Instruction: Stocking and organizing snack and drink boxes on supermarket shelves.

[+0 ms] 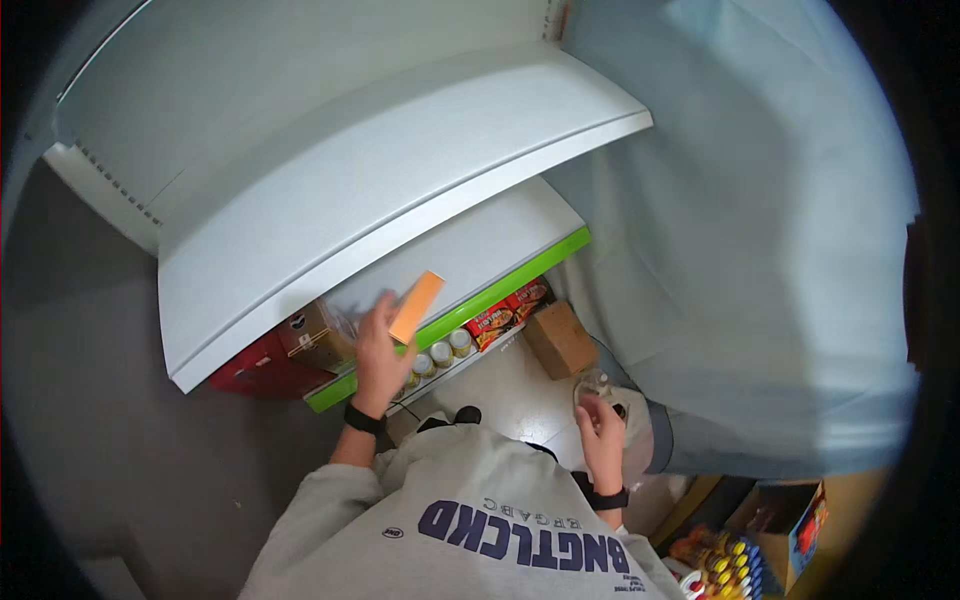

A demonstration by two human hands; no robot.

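My left hand (381, 367) holds a slim orange box (417, 307) over the front of a lower white shelf (517, 225) with a green edge strip (502, 289). Just left of that hand, a brown box (319, 337) stands on the shelf beside a red box (259, 367), with clear plastic near its top. Low on the right, my right hand (602, 442) is half curled, thumb and fingers apart, and nothing shows in its grasp. Close beyond its fingertips is a clear plastic item (591, 382), too blurred to name exactly.
Overhanging above is a wider white shelf (405, 172). Below the green strip stand several cans (441, 354) and red packets (491, 324). A cardboard box (560, 341) sits on the floor, beside a grey curtain (712, 262). Yellow-capped bottles (724, 562) fill the lower right.
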